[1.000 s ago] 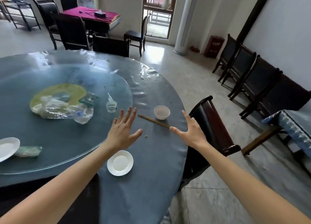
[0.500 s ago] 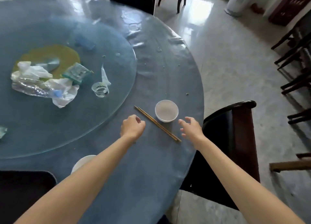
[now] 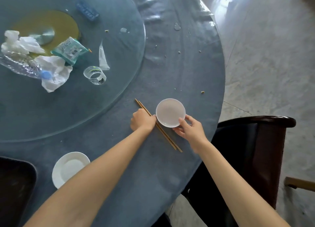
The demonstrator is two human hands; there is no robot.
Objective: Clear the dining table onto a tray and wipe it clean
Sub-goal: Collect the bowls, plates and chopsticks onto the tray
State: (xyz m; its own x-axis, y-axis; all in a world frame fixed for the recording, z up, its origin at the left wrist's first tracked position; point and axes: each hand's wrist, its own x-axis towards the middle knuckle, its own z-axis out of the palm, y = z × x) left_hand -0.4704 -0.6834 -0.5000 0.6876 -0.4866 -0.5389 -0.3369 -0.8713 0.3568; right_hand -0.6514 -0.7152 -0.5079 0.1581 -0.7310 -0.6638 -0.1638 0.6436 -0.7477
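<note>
A: Hidden bits?
B: Left hand (image 3: 142, 120) fingers curled over the chopsticks (image 3: 157, 125), grip unclear. Tray (image 3: 15, 184) cut off at frame edge.
A: Counts?
B: Two chopsticks, one bowl (image 3: 170, 112) just right of them, right hand (image 3: 188, 128) pinching its rim. One plate (image 3: 68, 168) on the surface (image 3: 144, 175).

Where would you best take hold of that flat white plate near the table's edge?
Probably by its rim. The white plate lies flat and shallow on the table, with no handle. Come from the near edge, slip fingers under the raised rim, thumb on top, since the left arm crosses its right side.
</note>
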